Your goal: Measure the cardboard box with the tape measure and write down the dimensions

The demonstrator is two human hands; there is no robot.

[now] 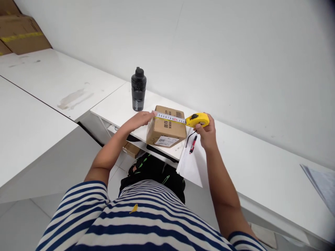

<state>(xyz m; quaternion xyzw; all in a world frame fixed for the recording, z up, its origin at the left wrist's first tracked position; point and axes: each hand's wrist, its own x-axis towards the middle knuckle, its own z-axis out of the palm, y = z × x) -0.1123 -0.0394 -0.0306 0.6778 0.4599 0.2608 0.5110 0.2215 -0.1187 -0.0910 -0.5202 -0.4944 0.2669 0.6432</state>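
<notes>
- Striped shirt (141,226) lies nearest the head camera; beyond it a box (166,134) sits on the white surface (235,150).
- Long axis of the tape (170,118): left to right across the box's top.
- Left grip (140,120), nearer the box, holds the tape's end at its left edge, forearm (111,151) slanting inward.
- Right grip (208,134) is closed around the yellow case (203,119) by the right edge, forearm rising toward it.
</notes>
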